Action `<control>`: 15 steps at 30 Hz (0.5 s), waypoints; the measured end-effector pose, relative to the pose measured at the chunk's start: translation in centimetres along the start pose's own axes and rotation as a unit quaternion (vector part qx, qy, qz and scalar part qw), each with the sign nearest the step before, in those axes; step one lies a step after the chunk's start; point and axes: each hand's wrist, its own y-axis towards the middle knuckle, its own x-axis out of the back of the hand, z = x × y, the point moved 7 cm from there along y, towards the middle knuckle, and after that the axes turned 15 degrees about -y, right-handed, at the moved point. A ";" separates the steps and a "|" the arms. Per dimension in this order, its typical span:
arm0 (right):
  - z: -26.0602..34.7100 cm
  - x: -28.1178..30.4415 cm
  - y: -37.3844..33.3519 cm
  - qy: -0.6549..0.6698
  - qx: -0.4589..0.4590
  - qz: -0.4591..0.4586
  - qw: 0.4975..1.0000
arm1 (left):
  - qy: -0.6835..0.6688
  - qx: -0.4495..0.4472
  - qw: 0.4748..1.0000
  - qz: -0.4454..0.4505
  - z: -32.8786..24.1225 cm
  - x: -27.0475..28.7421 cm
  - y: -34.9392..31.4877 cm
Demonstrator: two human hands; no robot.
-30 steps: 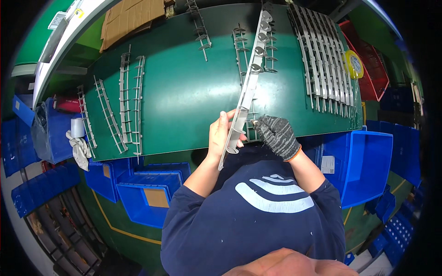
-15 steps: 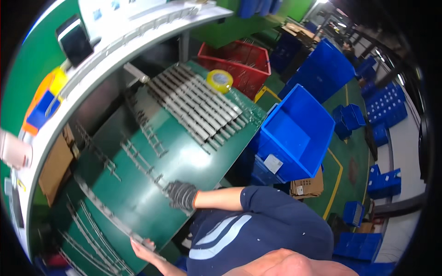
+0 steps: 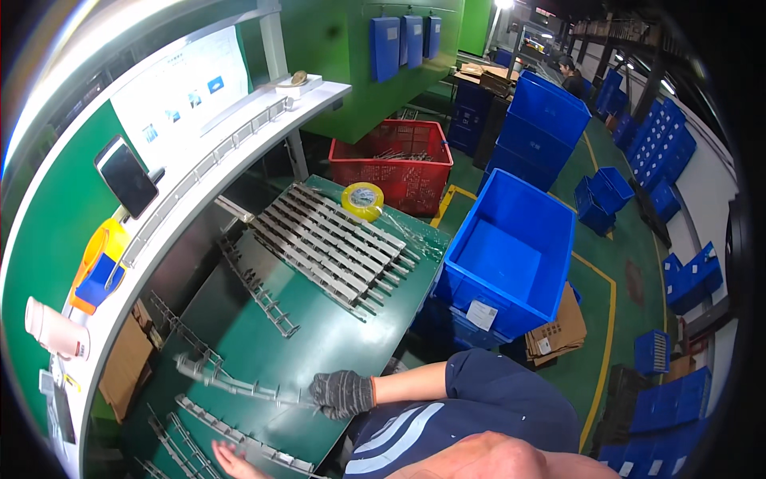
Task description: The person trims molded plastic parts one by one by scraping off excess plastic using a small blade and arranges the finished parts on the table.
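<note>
My right hand (image 3: 343, 393), in a dark grey knit glove, is closed on the near end of a slender metal strip with small crosspieces (image 3: 239, 385). The strip reaches leftward over the green table (image 3: 335, 343), slightly blurred. My left hand (image 3: 230, 460) is bare at the lower edge, fingers apart and holding nothing. Just beyond it lies another metal strip (image 3: 239, 437). More such strips (image 3: 179, 443) lie to the left, partly cut off by the picture's rim. Farther up the table, a single strip (image 3: 259, 291) rests beside a layered stack of flat metal strips (image 3: 335, 243).
Yellow tape (image 3: 363, 200) sits by the stack. A blue bin (image 3: 511, 247) stands right of the table, a red crate (image 3: 391, 164) behind it. Above the left side runs a white shelf (image 3: 319, 96) with a phone (image 3: 128, 177) and pink cup (image 3: 56, 329). A person (image 3: 571, 78) is far back.
My left hand has let go of its strip and drawn down toward the lower edge. My right hand has kept hold of its strip, whose far end has swung leftward. The view has shifted.
</note>
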 end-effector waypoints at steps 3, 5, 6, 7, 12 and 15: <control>2.3 1.8 -0.6 0.013 0.065 -0.017 0.998 | -0.143 -0.030 0.988 0.052 -5.2 -5.4 1.0; 3.3 1.7 -0.9 0.016 0.095 -0.001 0.995 | -0.247 -0.012 0.969 -0.015 -7.2 -7.2 0.9; 3.4 1.8 -0.9 0.014 0.093 -0.004 0.996 | -0.248 -0.014 0.968 -0.012 -7.4 -7.7 1.2; 3.6 2.1 -1.0 0.019 0.106 -0.011 0.994 | -0.266 -0.003 0.964 -0.012 -7.4 -8.2 1.6; 3.6 2.3 -1.5 0.065 0.123 0.000 0.990 | -0.313 -0.010 0.950 -0.004 -10.2 -10.7 2.9; 3.7 2.8 -1.3 0.089 0.118 -0.003 0.989 | -0.277 -0.044 0.959 0.033 -12.3 -9.1 5.0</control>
